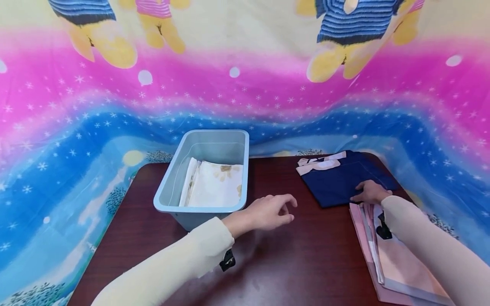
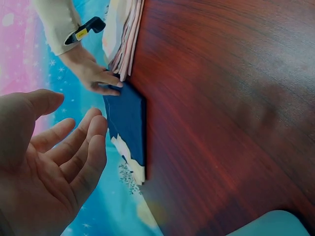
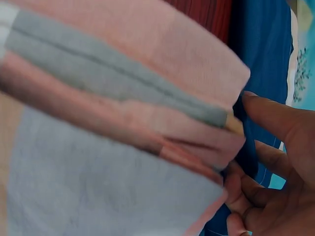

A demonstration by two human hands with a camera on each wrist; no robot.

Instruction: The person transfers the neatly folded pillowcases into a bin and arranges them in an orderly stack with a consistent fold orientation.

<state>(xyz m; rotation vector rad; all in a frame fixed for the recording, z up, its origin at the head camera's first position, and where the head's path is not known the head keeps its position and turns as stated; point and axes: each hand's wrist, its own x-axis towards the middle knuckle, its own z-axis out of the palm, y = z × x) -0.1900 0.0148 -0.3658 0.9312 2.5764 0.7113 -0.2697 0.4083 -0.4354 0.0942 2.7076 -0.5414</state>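
Observation:
A folded navy cloth with a pale printed band lies at the back right of the table. My right hand is at its near right corner, its thumb and fingers pinching the navy edge in the right wrist view. Right beside this hand, under the forearm, is a stack of folded pink and grey cloths. My left hand hovers over the table to the right of the basin, fingers loosely bent and holding nothing. In the left wrist view its palm shows bare.
A grey-blue plastic basin stands at the back left of the dark wooden table. Inside it are folded white cloths with a tan flower print. A colourful printed curtain hangs behind and around the table.

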